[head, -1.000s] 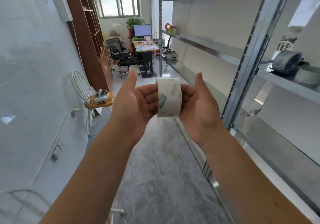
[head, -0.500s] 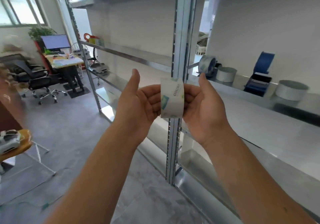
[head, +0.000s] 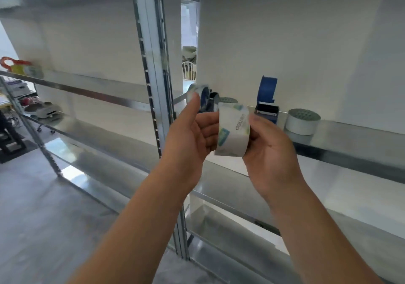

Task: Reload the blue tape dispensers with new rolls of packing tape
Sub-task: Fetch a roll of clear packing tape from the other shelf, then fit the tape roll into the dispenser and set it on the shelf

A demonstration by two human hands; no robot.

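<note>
Between both hands [head: 271, 150], glossy printed tape roll [head: 233, 130], cylindrical.

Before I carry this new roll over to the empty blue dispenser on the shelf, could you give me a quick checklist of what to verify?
1. Roll held securely: ok. The left hand and right hand both grip the new tape roll.
2. Empty blue dispenser in sight: ok, upright on the metal shelf, no roll on it.
3. Path to it: ok, nothing lies between roll and dispenser.
4. Wrapper off the roll: cannot tell; printed film shows, the frame is blurred.
5. Tape's loose end found: cannot tell.
6. Spare roll nearby: ok, beside the dispenser.
</note>
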